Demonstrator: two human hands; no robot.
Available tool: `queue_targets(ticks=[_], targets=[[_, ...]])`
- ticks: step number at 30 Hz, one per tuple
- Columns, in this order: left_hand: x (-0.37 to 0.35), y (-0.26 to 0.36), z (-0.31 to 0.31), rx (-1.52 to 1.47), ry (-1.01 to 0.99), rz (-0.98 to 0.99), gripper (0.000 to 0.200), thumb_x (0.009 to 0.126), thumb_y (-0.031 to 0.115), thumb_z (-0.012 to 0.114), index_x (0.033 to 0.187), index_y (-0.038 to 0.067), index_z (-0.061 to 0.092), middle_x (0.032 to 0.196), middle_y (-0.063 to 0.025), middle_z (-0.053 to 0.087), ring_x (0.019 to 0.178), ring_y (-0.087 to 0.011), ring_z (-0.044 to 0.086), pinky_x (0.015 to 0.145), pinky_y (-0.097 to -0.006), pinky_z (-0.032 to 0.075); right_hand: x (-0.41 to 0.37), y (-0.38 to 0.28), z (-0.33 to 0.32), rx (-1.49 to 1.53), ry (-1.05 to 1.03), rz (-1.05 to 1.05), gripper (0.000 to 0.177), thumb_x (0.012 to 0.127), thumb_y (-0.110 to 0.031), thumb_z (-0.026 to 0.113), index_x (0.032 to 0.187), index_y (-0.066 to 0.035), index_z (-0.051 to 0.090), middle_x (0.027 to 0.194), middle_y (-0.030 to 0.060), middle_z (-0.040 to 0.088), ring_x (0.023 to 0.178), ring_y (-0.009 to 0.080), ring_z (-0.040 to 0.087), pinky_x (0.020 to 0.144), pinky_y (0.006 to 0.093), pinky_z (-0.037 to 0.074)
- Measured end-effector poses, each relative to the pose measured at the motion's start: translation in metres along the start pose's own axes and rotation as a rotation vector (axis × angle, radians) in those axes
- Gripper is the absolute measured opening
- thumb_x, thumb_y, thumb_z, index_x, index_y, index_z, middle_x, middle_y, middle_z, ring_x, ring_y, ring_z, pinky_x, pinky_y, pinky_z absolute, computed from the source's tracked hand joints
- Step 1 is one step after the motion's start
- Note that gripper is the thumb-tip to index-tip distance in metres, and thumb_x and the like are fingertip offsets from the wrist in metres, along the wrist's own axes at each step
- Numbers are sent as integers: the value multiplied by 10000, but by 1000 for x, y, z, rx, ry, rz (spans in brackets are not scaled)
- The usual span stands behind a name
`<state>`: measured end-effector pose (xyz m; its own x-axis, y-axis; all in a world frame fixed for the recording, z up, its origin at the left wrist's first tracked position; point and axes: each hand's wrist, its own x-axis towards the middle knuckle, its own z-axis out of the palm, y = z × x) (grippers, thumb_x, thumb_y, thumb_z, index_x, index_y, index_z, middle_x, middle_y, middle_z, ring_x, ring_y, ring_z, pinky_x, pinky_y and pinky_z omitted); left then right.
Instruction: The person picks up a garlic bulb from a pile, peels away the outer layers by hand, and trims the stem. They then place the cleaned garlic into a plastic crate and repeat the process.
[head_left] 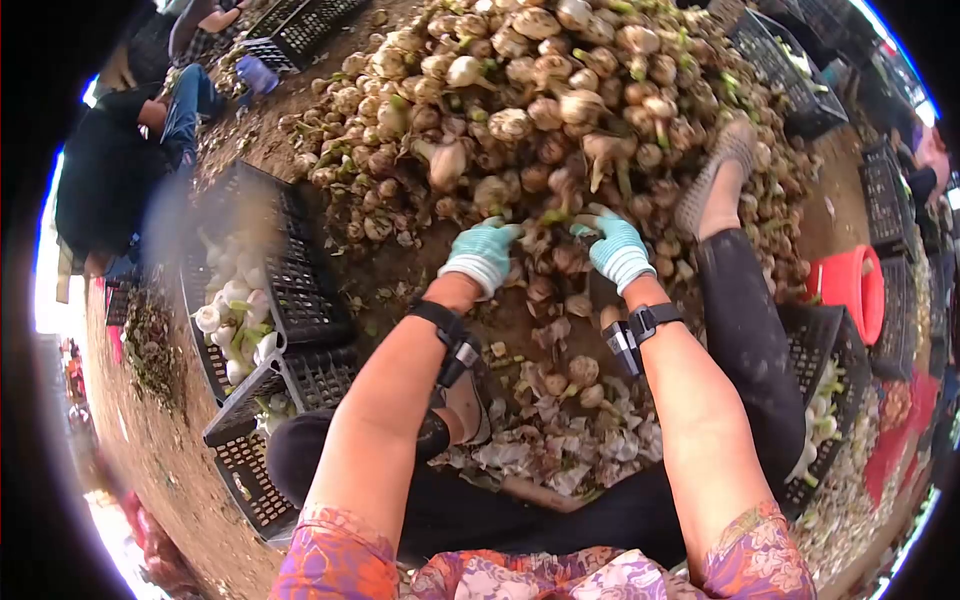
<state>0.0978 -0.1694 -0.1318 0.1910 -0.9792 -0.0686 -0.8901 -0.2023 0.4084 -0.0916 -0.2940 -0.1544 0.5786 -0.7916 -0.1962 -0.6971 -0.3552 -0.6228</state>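
A heap of soil-stained garlic bulbs (510,125) rises in front of me. My left hand (483,252), in a teal and white glove, reaches to its near edge with fingers stretched toward the bulbs between my hands. Facing it from the right, my right hand (618,247) wears a matching glove, fingers curled around something small and dark; I cannot tell what it is. Loose garlic bulbs (560,250) with bits of green stem lie between the two hands. Both wrists carry black straps with small devices.
Cleaned garlic (235,310) fills a black crate (310,290) on my left; another crate (835,335) and a red bucket (850,290) stand right. Garlic skins (570,440) litter the ground between my legs. My right foot (718,180) rests against the heap. Other people sit nearby.
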Motion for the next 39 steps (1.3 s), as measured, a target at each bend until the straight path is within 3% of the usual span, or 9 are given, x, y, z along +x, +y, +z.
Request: queue_targets(ticks=[3,9,13,17,21,27,33,36,39], targets=[[-21,-8,9,-221,-127,-153,323,775,139,512,1091,164,572,929,-167,609,834,-338,575,713,-380,468,-35,38,15,525,260,253,202,773,-99,536,941,-98,648,819,166,619,746,251,595,687,317,455],[-61,44,-10,-653,-192,-209,527,690,98,690,1165,-6,486,975,-107,598,847,-162,563,765,-256,441,-130,-30,16,1185,-211,54,395,822,43,441,1216,25,420,1008,107,607,792,140,584,680,208,456],[-95,84,-41,-1238,-270,-406,684,684,129,720,1248,-32,368,994,-130,578,852,-170,565,786,-269,448,-168,-71,36,444,-83,-17,198,788,-44,579,981,5,582,820,68,632,735,97,539,661,249,439],[-146,99,-67,-718,-186,-63,780,597,177,755,1251,1,370,1106,-111,530,1022,-180,505,873,-293,410,-188,-70,48,1138,117,309,123,827,-20,477,865,36,580,696,66,565,656,92,450,597,251,411],[-180,119,-59,-414,-21,37,798,539,150,748,1242,8,399,1062,-110,526,994,-181,510,876,-269,393,-223,-108,8,690,226,-3,99,764,-3,487,831,24,554,693,162,572,630,249,536,606,312,425],[-195,118,-54,-1173,-164,-98,753,546,-12,728,1232,-41,420,1104,-75,531,977,-134,506,882,-260,394,-238,-102,-20,365,65,-267,99,708,15,502,805,16,524,691,208,550,690,379,539,593,359,424],[-194,111,-73,-1559,-246,-287,732,551,-59,689,1231,-51,418,1145,-87,520,1018,-145,500,909,-267,378,-224,-75,-31,55,16,-611,483,724,33,455,1203,-28,454,1115,188,527,957,293,557,831,343,454],[-191,103,-67,-1212,-162,-69,734,535,28,702,1227,18,458,1216,-96,430,1114,-197,426,966,-300,324,-225,-91,-35,1648,-55,253,361,779,-62,531,1137,-25,501,983,165,583,788,140,563,658,269,458],[-186,108,-63,-1016,-93,30,741,508,48,708,1211,22,476,1224,-109,416,1146,-219,399,991,-301,288,-227,-86,-29,519,-12,-162,246,764,-76,546,996,-1,574,798,155,618,653,174,557,587,296,439]])
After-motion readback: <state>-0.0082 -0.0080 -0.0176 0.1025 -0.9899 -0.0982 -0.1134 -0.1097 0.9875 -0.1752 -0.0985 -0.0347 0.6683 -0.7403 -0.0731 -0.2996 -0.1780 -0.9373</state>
